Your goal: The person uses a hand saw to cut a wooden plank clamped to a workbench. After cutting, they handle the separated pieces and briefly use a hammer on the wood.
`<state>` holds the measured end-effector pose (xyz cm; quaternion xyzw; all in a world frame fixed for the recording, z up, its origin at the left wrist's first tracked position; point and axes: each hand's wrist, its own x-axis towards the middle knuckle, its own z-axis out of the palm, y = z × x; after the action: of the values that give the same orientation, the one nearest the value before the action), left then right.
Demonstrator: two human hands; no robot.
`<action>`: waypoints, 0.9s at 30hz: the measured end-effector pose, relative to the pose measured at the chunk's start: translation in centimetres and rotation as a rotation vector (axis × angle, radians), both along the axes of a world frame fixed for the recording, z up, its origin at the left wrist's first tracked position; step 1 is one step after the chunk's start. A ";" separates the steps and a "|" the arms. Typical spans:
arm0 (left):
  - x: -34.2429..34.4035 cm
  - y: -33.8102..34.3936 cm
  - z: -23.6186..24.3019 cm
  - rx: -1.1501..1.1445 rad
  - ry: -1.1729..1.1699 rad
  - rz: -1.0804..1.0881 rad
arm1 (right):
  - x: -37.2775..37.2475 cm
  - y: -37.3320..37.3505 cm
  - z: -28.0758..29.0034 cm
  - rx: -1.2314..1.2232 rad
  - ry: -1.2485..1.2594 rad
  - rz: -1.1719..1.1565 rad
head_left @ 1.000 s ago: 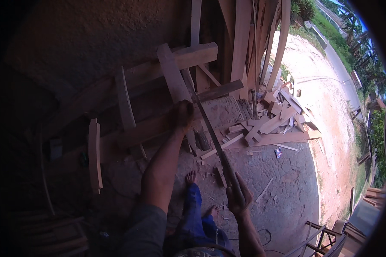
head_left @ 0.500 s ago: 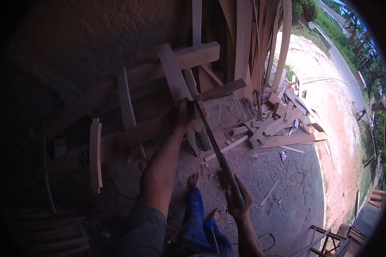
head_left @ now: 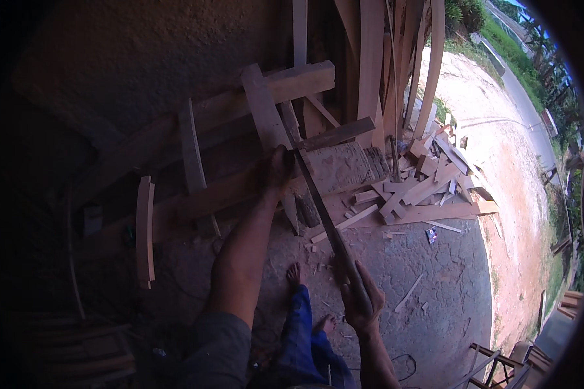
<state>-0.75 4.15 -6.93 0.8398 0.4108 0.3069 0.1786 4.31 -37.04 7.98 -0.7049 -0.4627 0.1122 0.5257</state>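
Observation:
My left hand (head_left: 276, 172) is closed on a light plank (head_left: 265, 104), which lies crosswise over timber beams beside a rough wood block (head_left: 337, 165). My right hand (head_left: 363, 298) grips the near end of a long, narrow tool (head_left: 320, 204), which looks like a handsaw seen edge-on. Its far part meets the wood right beside my left hand; whether it is in a cut, I cannot tell. A thicker beam (head_left: 305, 80) runs behind the plank, and a short board (head_left: 353, 129) sticks out to the right.
Tall boards (head_left: 370, 84) lean against the dark wall, with a heap of offcuts (head_left: 415, 191) at their foot. A pale narrow piece (head_left: 146, 230) stands at left. My bare feet are on cracked concrete (head_left: 435, 279). A wooden frame (head_left: 496, 363) is at lower right; bright ground lies beyond.
The long tool appears to have slid slightly forward, away from me. My left hand keeps its grip beside it. The surroundings have shifted a little rightward in the view.

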 end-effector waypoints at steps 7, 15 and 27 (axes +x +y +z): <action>1.9 -3.1 5.9 -0.120 -0.029 0.048 | -0.2 -4.9 0.9 -0.036 -0.110 -0.049; 2.5 -3.4 5.2 -0.236 -0.061 0.077 | 1.1 2.0 -0.2 -0.010 0.146 0.003; 2.6 -4.4 7.5 -0.258 -0.006 0.101 | 1.5 3.2 0.4 -0.070 0.187 0.021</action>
<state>1.83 -0.25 0.62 0.7870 0.4882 0.2626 0.2706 5.86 -33.87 8.38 -0.7043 -0.4148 0.1991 0.5406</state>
